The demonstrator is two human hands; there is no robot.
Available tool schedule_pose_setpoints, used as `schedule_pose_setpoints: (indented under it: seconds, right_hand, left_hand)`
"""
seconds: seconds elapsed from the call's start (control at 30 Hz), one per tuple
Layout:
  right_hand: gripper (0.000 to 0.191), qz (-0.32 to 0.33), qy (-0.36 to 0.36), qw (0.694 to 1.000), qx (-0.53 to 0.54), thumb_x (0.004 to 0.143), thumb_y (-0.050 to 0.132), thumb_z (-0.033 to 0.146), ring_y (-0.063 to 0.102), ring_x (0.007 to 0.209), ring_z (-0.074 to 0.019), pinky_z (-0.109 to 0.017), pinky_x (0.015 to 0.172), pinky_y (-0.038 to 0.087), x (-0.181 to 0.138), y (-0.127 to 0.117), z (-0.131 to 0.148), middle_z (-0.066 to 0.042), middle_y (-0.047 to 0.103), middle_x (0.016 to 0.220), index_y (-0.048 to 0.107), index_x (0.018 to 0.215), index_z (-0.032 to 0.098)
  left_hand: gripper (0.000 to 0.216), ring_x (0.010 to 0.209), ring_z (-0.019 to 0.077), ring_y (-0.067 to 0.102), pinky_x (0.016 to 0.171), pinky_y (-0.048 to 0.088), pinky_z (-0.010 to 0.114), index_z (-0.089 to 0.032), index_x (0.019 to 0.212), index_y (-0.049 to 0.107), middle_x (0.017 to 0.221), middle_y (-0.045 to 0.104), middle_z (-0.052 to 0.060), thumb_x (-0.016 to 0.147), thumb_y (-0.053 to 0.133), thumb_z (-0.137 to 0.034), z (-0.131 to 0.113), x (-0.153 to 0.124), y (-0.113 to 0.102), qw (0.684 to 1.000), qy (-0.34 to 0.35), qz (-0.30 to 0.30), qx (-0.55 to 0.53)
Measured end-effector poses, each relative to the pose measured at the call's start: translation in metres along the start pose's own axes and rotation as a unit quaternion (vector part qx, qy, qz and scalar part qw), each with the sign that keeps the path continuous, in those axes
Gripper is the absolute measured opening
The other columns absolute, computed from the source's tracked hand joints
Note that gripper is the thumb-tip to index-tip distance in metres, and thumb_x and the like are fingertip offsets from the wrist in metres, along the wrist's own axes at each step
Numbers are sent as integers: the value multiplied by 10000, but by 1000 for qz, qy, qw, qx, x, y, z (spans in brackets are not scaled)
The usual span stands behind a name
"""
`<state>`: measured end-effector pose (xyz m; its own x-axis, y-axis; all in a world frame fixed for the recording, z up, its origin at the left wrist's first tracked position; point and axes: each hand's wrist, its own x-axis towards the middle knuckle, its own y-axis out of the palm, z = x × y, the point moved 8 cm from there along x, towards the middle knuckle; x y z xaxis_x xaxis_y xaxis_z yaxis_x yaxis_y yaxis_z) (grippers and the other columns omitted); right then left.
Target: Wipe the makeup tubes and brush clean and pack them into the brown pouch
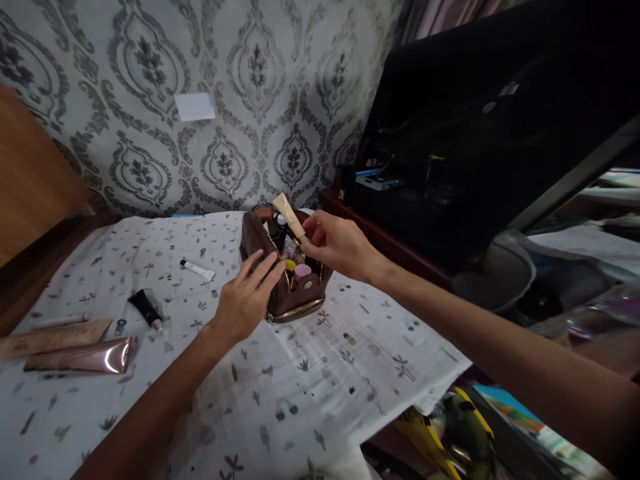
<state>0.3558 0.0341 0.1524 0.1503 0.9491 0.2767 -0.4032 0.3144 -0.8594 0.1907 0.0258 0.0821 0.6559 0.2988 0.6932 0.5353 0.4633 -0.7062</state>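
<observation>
A brown zip-up makeup bag [295, 301] stands unzipped on the patterned cloth, with a pink-topped container [302, 271], a yellow item [289, 265] and other small cosmetics inside. My left hand [245, 297] lies against the bag's left side, its fingers stretched and spread over the wall near the zip. Above the bag's opening, my right hand [337, 243] pinches a cream-coloured cosmetic tube [289, 215] near its gold lower end. The tube tilts up and to the left. Some of the bag's contents are hidden by my hands.
Left on the white printed cloth [280, 380] lie a small white tube [198, 269], a black tube [145, 309], a shiny rose tube [80, 356] and a beige tube [60, 337]. A large black screen [450, 133] stands at right. A wooden panel [35, 180] rises at left.
</observation>
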Motion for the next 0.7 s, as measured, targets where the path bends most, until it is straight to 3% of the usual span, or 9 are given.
schedule_pose_setpoints:
  seconds: [0.1, 0.23, 0.47, 0.7]
  right_hand:
    - [309, 52, 0, 986, -158, 812, 646, 225, 685, 847, -219, -298, 713, 467, 13, 7, 10, -35, 733, 919, 631, 1120, 200]
    - [276, 100, -13, 960, -260, 863, 602, 243, 697, 1028, -301, -344, 789, 500, 22, 21, 21, -123, 737, 1081, 658, 1128, 187]
    - [271, 135, -41, 940, -310, 887, 621, 222, 679, 1121, -316, -356, 865, 507, 31, 33, 36, -162, 725, 1171, 700, 1138, 157]
    - [283, 144, -59, 935, -319, 925, 571, 219, 671, 1147, -325, -362, 876, 515, 40, 47, 34, -197, 720, 1171, 706, 1157, 129]
  left_hand:
    - [478, 1341, 282, 534, 778, 619, 307, -187, 1364, 596, 1418, 623, 96, 949, 393, -65, 1, -1, 0, 1000, 7, -2, 6]
    - [535, 1388, 286, 488, 802, 621, 316, -205, 1444, 520, 1470, 576, 103, 944, 393, -63, 4, -4, 4, 1000, 8, 19, -10]
    - [552, 1406, 284, 469, 812, 625, 320, -212, 1459, 500, 1481, 561, 109, 937, 411, -57, 6, -6, 7, 1000, 9, 28, -7]
    - [511, 1373, 287, 505, 732, 627, 288, -190, 1415, 543, 1452, 590, 115, 939, 416, -55, 4, -3, 3, 999, 23, 21, 13]
